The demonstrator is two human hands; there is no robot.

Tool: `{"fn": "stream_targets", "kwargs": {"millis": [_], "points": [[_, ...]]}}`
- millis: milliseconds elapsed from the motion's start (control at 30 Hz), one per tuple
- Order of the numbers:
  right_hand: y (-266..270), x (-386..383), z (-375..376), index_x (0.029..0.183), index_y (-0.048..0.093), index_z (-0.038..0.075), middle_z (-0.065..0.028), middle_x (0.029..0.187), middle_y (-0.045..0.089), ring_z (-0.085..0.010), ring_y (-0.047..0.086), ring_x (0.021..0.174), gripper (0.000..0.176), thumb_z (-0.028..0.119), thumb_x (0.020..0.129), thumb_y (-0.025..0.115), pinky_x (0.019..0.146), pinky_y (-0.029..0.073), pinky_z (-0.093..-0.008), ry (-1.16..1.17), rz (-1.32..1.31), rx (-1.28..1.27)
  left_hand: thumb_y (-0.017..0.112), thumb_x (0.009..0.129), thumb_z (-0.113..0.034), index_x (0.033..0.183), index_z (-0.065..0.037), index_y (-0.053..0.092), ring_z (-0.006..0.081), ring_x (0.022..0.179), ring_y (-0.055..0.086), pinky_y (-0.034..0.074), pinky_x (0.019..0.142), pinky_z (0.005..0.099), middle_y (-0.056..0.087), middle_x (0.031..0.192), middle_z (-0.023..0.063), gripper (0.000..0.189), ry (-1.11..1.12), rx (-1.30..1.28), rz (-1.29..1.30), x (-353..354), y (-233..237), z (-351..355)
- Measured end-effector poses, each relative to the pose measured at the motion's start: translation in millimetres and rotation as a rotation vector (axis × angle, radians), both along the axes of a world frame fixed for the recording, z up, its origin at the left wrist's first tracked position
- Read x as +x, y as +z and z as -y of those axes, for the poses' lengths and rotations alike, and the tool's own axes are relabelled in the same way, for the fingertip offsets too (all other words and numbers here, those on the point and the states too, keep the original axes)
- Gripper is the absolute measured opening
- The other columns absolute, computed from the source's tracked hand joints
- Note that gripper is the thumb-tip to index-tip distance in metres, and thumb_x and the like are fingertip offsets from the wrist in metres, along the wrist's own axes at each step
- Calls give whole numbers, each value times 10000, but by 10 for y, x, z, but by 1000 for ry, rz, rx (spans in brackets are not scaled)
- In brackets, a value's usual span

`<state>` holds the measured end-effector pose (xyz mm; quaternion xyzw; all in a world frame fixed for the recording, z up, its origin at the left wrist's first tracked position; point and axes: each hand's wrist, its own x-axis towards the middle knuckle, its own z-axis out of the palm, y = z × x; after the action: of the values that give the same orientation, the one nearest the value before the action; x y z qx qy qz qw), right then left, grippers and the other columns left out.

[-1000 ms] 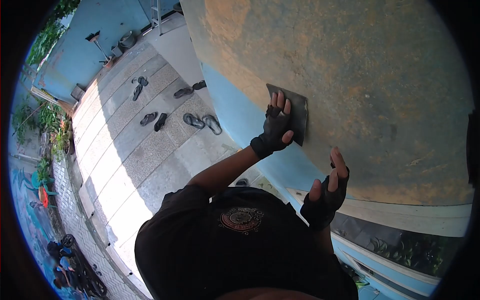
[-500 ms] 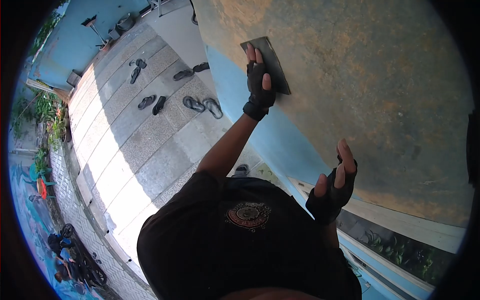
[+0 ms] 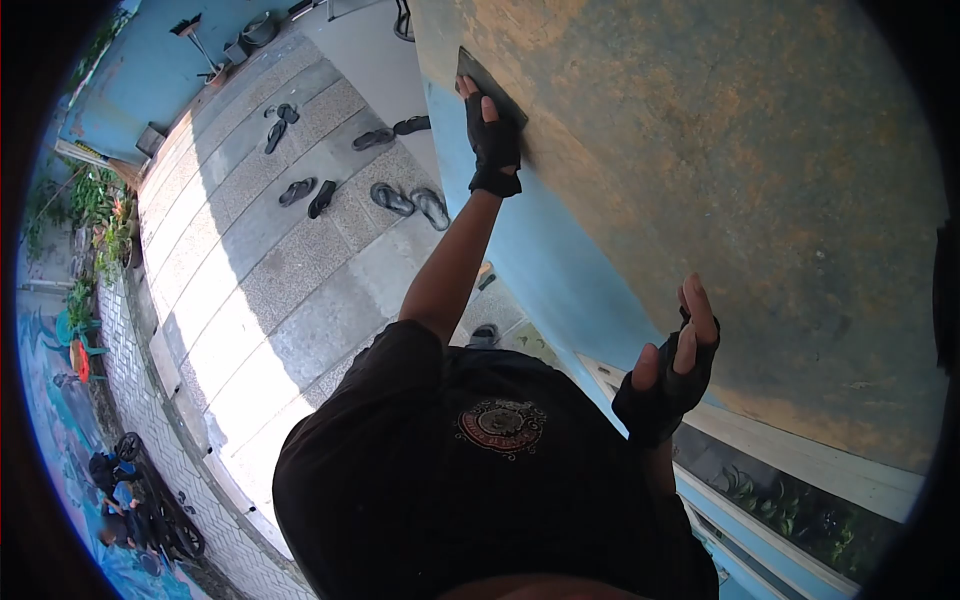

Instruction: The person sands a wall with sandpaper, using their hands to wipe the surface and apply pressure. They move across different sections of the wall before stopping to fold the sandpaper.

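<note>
Left hand point(image 3: 492, 140), gloved, pins a dark flat sheet point(image 3: 472, 68) against the mottled orange wall point(image 3: 720, 150), fingers laid along it to keep it flush, just above the wall's blue band point(image 3: 545, 255). Right hand point(image 3: 668, 375) lies open and empty, palm on the wall lower down, apparently bracing.

Paved floor point(image 3: 300, 300), pairs of sandals point(image 3: 390, 198) scattered

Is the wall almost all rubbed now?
Looks done: most of the wall is already patchy orange and grey. In hand: the left hand presses the dark sheet flat at the wall's edge, while the right hand rests against it. Left, probably: the smooth blue strip below.
</note>
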<state>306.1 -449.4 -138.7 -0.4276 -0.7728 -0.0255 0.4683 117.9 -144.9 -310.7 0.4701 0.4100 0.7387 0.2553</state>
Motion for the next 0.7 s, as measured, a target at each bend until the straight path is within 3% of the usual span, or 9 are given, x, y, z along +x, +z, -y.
{"fn": "stream_targets", "kwargs": {"millis": [100, 167, 333, 700], "points": [[-27, 14, -12, 1530, 361, 193, -283, 1466, 494, -471, 544, 1307, 571, 76, 984, 481, 1052, 445, -585, -42, -1, 27, 330, 1081, -535, 1624, 48, 126, 292, 1605, 22, 36, 1278, 393, 47, 1728, 201, 822, -96, -61, 112, 75, -356, 103], [-37, 6, 7, 1537, 343, 192, -284, 1469, 491, -471, 548, 1302, 566, 89, 997, 477, 1046, 448, -591, -61, 5, -15, 305, 1083, -520, 1608, 81, 146, 355, 1600, 37, 66, 1274, 419, 46, 1712, 261, 814, -160, -74, 99, 244, -284, 525], [-40, 36, 6, 1548, 316, 173, -288, 1476, 480, -476, 544, 1305, 558, 107, 1016, 468, 1051, 448, -584, -66, 16, 1, 328, 1069, -445, 1603, 87, 172, 383, 1595, 58, 98, 1271, 437, 34, 1709, 272, 770, -263, -17, -47, 633, -66, 1271], [-30, 230, 166, 1553, 283, 89, -295, 1475, 471, -488, 530, 1310, 520, 146, 1058, 434, 1055, 448, -569, -88, 22, 67, 339, 1065, -427, 1611, 71, 152, 350, 1600, 55, 94, 1272, 412, 17, 1715, 254, 763, -338, -23, 9, 865, 212, 1485]]}}
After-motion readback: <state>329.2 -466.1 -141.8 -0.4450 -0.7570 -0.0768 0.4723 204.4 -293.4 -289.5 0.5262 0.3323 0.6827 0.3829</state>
